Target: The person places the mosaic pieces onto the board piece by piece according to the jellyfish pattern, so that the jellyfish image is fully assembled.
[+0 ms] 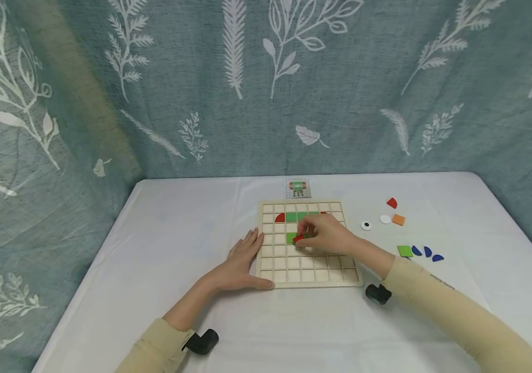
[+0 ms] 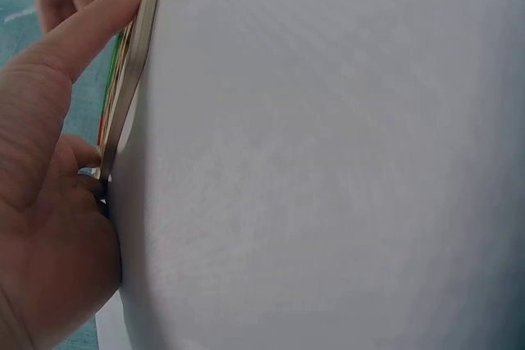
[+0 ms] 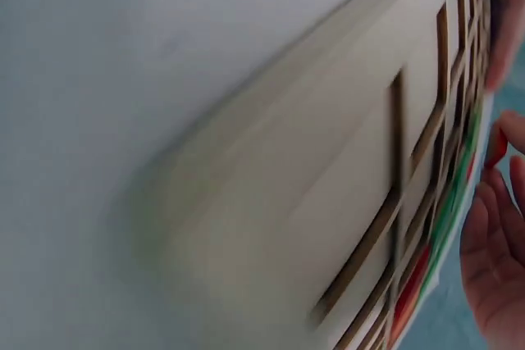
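A pale wooden grid board [image 1: 280, 277] lies on the white table. My right hand [image 1: 329, 234] is over its middle, pinching a small red piece [image 1: 297, 239] between thumb and fingertips, close over the cells. Part of that piece is hidden by the fingers. Just left of it a light green square [image 1: 291, 238] sits in the grid. Higher up runs a row of green squares [image 1: 302, 216], with a red quarter-circle [image 1: 280, 218] at its left end and more red at its right. My left hand [image 1: 240, 267] rests along the board's left edge, fingers straight, thumb at the lower-left corner.
Behind the board lies a small picture card [image 1: 298, 188]. To the right are a red quarter-circle [image 1: 392, 202], an orange square [image 1: 399, 220], a white disc [image 1: 385, 219], a black-dotted white disc [image 1: 366, 225], a light green square [image 1: 405, 251] and several blue half-circles [image 1: 428, 252].
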A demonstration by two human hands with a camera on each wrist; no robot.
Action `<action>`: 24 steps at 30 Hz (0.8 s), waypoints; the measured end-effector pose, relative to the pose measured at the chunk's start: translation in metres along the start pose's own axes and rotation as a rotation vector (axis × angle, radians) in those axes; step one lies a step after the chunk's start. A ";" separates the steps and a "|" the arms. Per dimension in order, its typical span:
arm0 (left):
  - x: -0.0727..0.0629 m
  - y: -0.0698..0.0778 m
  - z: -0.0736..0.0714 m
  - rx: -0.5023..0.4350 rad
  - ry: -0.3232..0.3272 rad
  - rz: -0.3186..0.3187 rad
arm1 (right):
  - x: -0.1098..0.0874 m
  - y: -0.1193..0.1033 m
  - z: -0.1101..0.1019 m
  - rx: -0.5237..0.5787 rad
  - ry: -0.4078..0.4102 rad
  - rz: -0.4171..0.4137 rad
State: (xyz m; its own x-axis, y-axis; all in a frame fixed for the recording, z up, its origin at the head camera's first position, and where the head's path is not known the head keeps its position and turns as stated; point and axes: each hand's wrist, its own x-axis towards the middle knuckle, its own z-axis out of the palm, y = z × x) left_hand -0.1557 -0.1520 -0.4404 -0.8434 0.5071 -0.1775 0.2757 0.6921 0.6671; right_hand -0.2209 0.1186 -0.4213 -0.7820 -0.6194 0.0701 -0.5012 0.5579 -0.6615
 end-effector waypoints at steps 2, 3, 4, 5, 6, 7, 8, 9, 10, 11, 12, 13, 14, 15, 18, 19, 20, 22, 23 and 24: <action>0.001 0.000 0.000 0.008 -0.006 0.005 | 0.010 -0.006 0.008 -0.034 -0.006 -0.011; 0.001 0.000 0.000 0.010 -0.009 0.006 | 0.014 -0.009 0.011 -0.048 -0.007 -0.022; 0.001 0.000 0.000 0.010 -0.011 0.005 | 0.018 -0.012 0.015 -0.066 -0.005 -0.027; 0.001 0.000 0.000 0.009 -0.013 0.006 | 0.021 -0.015 0.017 -0.079 -0.002 -0.034; 0.000 0.000 0.000 0.008 -0.014 0.007 | 0.024 -0.017 0.020 -0.095 -0.001 -0.035; 0.000 0.000 -0.001 0.004 -0.015 0.006 | 0.026 -0.019 0.022 -0.114 0.000 -0.040; 0.000 0.000 -0.001 0.001 -0.016 0.006 | 0.028 -0.021 0.024 -0.129 0.001 -0.046; 0.000 0.001 -0.002 0.003 -0.017 0.009 | 0.030 -0.022 0.025 -0.144 0.002 -0.052; -0.001 0.001 -0.001 0.003 -0.018 0.012 | 0.031 -0.023 0.026 -0.156 0.002 -0.054; -0.001 0.001 -0.001 0.003 -0.020 0.017 | 0.031 -0.024 0.026 -0.160 -0.001 -0.059; -0.001 0.001 -0.001 0.003 -0.022 0.020 | 0.031 -0.024 0.026 -0.167 -0.005 -0.066; 0.000 0.001 -0.001 0.002 -0.023 0.022 | 0.030 -0.023 0.026 -0.173 -0.007 -0.080; 0.000 0.001 -0.001 0.004 -0.024 0.023 | 0.030 -0.023 0.026 -0.174 -0.008 -0.091; 0.000 0.001 -0.001 0.004 -0.024 0.022 | 0.030 -0.022 0.026 -0.175 -0.008 -0.106; 0.000 0.000 -0.001 0.005 -0.021 0.015 | 0.029 -0.019 0.025 -0.180 -0.001 -0.147; 0.000 -0.001 -0.001 0.005 -0.019 0.012 | 0.029 -0.019 0.026 -0.179 0.004 -0.155; 0.000 -0.001 -0.001 0.007 -0.017 0.011 | 0.029 -0.018 0.026 -0.176 0.008 -0.159; 0.000 -0.002 -0.001 0.009 -0.015 0.012 | 0.029 -0.017 0.027 -0.164 0.017 -0.158; 0.000 -0.002 0.000 0.009 -0.015 0.013 | 0.029 -0.016 0.027 -0.156 0.019 -0.157; 0.000 -0.003 0.000 0.006 -0.016 0.013 | 0.029 -0.016 0.028 -0.150 0.019 -0.152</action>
State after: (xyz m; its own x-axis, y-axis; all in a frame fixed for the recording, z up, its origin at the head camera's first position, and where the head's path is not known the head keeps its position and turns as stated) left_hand -0.1565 -0.1538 -0.4419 -0.8324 0.5240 -0.1801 0.2896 0.6886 0.6649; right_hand -0.2258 0.0763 -0.4297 -0.6991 -0.6931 0.1757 -0.6625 0.5356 -0.5236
